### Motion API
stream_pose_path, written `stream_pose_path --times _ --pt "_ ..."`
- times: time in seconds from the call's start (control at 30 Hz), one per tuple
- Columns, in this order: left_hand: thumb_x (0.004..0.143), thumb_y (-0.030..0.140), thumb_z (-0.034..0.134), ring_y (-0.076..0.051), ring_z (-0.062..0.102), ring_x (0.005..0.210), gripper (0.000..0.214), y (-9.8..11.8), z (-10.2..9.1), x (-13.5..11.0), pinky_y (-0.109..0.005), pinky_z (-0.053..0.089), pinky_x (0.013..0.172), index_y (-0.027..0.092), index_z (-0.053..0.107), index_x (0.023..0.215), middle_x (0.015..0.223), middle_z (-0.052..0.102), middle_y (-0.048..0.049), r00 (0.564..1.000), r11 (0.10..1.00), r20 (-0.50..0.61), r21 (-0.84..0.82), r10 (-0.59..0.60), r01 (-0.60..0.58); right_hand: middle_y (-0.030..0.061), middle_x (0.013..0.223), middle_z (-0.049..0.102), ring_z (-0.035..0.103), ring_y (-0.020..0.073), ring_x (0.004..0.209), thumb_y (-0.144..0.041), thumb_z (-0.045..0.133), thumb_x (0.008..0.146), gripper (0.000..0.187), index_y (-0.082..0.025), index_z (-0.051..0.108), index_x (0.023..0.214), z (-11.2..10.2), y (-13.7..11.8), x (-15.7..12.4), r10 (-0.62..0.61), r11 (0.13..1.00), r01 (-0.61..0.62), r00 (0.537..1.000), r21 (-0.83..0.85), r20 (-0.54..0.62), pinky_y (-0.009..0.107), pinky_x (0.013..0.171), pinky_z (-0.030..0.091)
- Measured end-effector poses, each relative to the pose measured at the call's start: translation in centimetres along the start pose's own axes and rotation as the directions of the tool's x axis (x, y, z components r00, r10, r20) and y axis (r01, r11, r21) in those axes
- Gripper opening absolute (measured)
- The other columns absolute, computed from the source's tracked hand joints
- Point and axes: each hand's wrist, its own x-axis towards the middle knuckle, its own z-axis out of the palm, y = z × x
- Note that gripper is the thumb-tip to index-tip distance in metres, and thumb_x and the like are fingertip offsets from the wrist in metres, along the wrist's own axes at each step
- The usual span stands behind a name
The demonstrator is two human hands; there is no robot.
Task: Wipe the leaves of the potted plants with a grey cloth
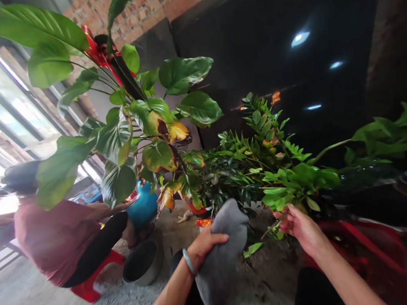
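A grey cloth [225, 242] hangs from my left hand [208, 243], its thumb on top and its fingers hidden behind the fabric; a pale bangle [189, 262] circles that wrist. On the right, my right hand [298, 225] pinches a thin plant stem [271, 228] at the lower edge of a low green plant [297, 181]. Below this stem a single light green leaf [253, 249] sticks out toward the cloth. Behind both hands stand denser small-leaved plants [237, 155].
A tall broad-leaved plant [186, 76] with yellowing leaves rises at left centre. A person [54, 233] sits on a red stool [97, 274] beside a dark basin [141, 262] and a blue vase [143, 205]. Red plastic [365, 239] lies at right. A dark panel [269, 44] stands behind.
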Motion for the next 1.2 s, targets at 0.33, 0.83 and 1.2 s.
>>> stream_pose_path --times 0.33,0.83,1.2 --pt "0.048 0.025 0.086 -0.021 0.067 0.06 0.037 2.3 0.0 2.7 -0.033 0.054 0.063 0.012 0.074 0.081 0.067 0.073 -0.0057 0.966 0.983 -0.211 -0.076 0.15 -0.169 0.0027 0.057 0.07 0.058 0.0131 0.041 -0.039 0.079 0.063 0.025 -0.018 0.067 0.067 0.3 5.4 -2.0 0.19 0.969 -0.196 0.98 0.15 0.056 0.026 0.044 0.049" --pt "0.057 0.023 0.082 -0.02 0.066 0.055 0.031 3.3 -2.1 1.1 -0.032 0.055 0.058 0.014 0.069 0.084 0.061 0.071 -0.0039 0.939 0.964 -0.323 -0.193 0.116 -0.185 0.0024 0.055 0.069 0.057 0.0115 0.041 -0.03 0.083 0.051 0.025 -0.017 0.069 0.066 0.4 9.5 -4.0 0.311 0.949 -0.309 0.95 -0.064 0.023 0.022 0.041 0.043" --pt "0.062 0.054 0.081 -0.033 0.07 0.099 0.054 -9.8 1.2 -0.5 -0.041 0.054 0.09 0.014 0.073 0.098 0.092 0.077 -0.0141 0.972 0.889 -0.168 -0.452 -0.166 0.074 0.0094 0.109 0.076 0.065 0.0327 0.111 -0.058 0.083 0.053 0.062 -0.024 0.074 0.103 -0.1 12.0 -6.1 0.322 0.915 -0.243 0.921 -0.322 0.22 0.039 0.083 0.051"
